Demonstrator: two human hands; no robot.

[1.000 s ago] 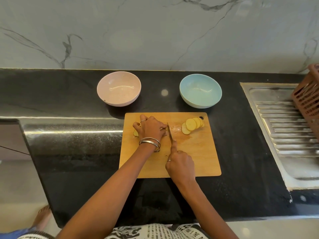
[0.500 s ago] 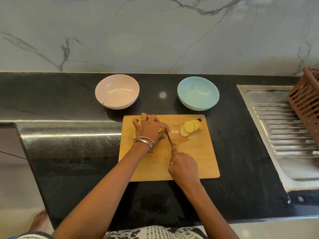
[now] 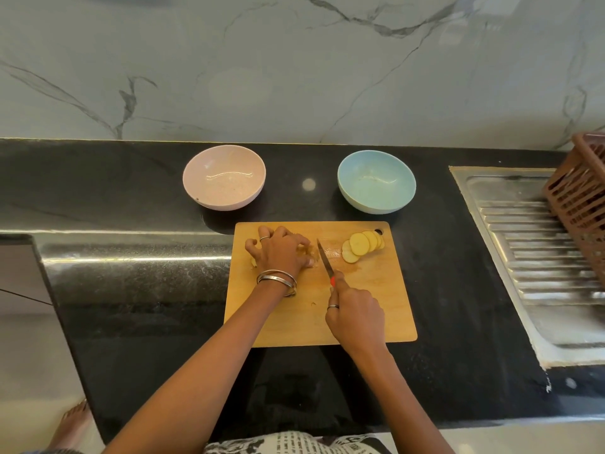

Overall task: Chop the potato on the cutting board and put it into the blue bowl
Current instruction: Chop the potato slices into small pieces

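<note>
A wooden cutting board (image 3: 370, 309) lies on the black counter. My left hand (image 3: 278, 253) grips the uncut part of the potato (image 3: 252, 263) at the board's left, covering most of it. My right hand (image 3: 355, 314) holds a red-handled knife (image 3: 324, 261), blade pointing away, just right of my left fingers. A fan of round potato slices (image 3: 361, 245) lies at the board's far right corner. The blue bowl (image 3: 376, 181) stands behind the board, with nothing in it.
A pink bowl (image 3: 224, 176) stands behind the board's left side. A steel sink drainboard (image 3: 537, 257) lies to the right, with a brown plastic basket (image 3: 579, 204) on it. A marble wall rises behind the counter. A bare foot (image 3: 70, 424) shows at lower left.
The knife has shifted a little to the right, away from my left fingers. My left hand stays on the potato. The view has tilted slightly.
</note>
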